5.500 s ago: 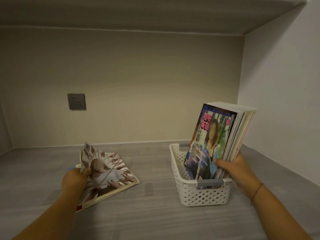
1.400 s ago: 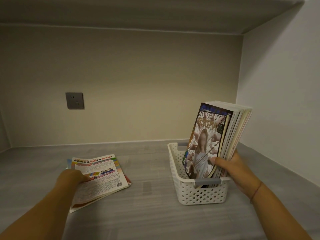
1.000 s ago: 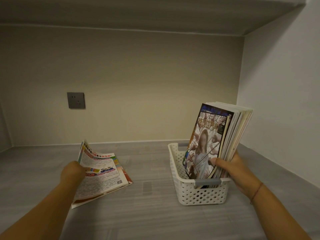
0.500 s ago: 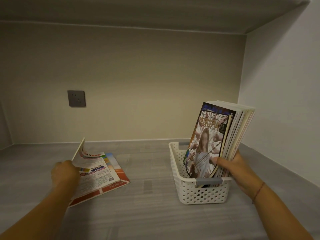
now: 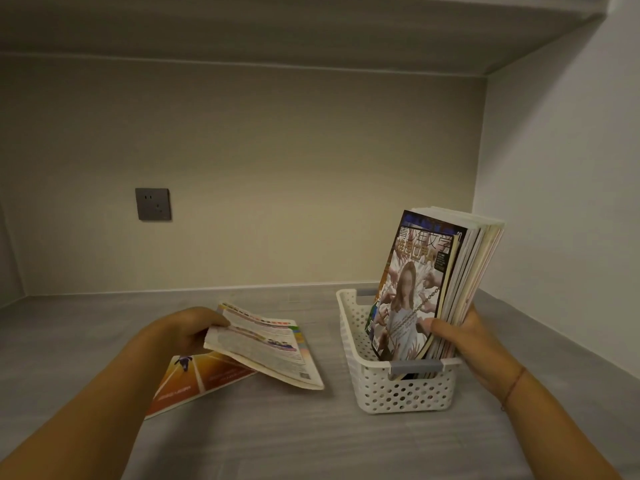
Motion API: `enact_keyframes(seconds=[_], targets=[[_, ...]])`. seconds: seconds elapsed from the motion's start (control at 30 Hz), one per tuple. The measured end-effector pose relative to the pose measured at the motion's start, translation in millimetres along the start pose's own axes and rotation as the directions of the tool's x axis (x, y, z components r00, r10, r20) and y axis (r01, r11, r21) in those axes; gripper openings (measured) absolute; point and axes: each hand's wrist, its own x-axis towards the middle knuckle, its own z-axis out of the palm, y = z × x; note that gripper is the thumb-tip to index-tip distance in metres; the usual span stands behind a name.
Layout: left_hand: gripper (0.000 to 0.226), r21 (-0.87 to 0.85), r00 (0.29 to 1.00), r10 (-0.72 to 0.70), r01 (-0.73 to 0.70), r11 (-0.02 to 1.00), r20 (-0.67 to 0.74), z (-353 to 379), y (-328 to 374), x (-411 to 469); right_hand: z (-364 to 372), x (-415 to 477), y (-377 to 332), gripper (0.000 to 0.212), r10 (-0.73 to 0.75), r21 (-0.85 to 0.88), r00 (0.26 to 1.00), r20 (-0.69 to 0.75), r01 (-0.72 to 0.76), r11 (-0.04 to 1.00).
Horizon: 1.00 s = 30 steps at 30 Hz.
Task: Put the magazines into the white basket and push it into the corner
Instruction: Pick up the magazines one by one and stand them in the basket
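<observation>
A white perforated basket (image 5: pixel 405 393) with grey handles stands on the grey shelf, right of centre. Several magazines (image 5: pixel 433 289) stand upright in it, leaning right, and my right hand (image 5: pixel 460 336) grips the bundle near its lower edge. My left hand (image 5: pixel 188 329) holds a pale magazine (image 5: pixel 266 344) by its left edge, lifted off the shelf and tilted towards the basket. Under it an orange magazine (image 5: pixel 194 379) lies flat on the shelf.
The grey shelf (image 5: pixel 277 438) runs back to a beige wall with a dark socket (image 5: pixel 153 204). A white side wall (image 5: pixel 561 237) meets the back wall in a corner behind the basket. A ceiling panel hangs overhead.
My left hand has lifted the pale magazine off the pile and carried it right towards the basket, uncovering the orange magazine. My right hand and the bundle have stayed in place.
</observation>
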Motion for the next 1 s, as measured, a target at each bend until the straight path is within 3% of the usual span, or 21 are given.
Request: enact_keyframes(seconds=[0.1, 0.23, 0.33, 0.43, 0.53, 0.6, 0.7, 0.8, 1.0], targets=[[0.007, 0.019, 0.997, 0.058, -0.057, 0.998, -0.057, 14, 16, -13, -1, 0, 0, 0.048, 0.004, 0.011, 1.0, 0.008, -0.004, 1.0], [0.024, 0.039, 0.906, 0.357, -0.358, 0.933, -0.229, 40, 48, -27, -1, 1, 2, 0.049, 0.003, 0.023, 1.0, 0.002, -0.003, 1.0], [0.025, 0.153, 0.685, 0.609, -0.605, 0.781, -0.4, 75, 66, -45, 0, 1, 2, 0.048, 0.0, 0.029, 1.0, 0.004, 0.0, 1.0], [0.016, 0.299, 0.427, 0.779, -0.751, 0.589, -0.46, 118, 66, -62, 0, 1, 3, 0.049, -0.013, 0.028, 1.0, 0.004, 0.013, 1.0], [0.027, 0.322, 0.306, 0.824, -0.811, 0.488, -0.476, 160, 56, -64, -1, 1, 2, 0.047, -0.014, 0.021, 1.0, 0.006, 0.014, 1.0], [0.036, 0.324, 0.284, 0.829, -0.821, 0.469, -0.481, 186, 49, -62, -1, 2, 3, 0.045, -0.013, 0.02, 1.0, 0.005, 0.013, 1.0], [0.044, 0.343, 0.332, 0.842, -0.802, 0.489, -0.424, 217, 39, -56, -2, 2, 5, 0.043, -0.013, 0.022, 1.0, -0.001, 0.013, 1.0], [0.052, 0.409, 0.396, 0.875, -0.775, 0.481, -0.278, 240, 27, -52, -4, 3, 7, 0.044, -0.015, 0.014, 1.0, -0.003, 0.016, 1.0], [0.049, 0.614, 0.453, 0.891, -0.699, 0.366, -0.016, 265, 7, -50, -5, 5, 9, 0.048, -0.05, 0.002, 0.999, 0.014, 0.05, 0.999]])
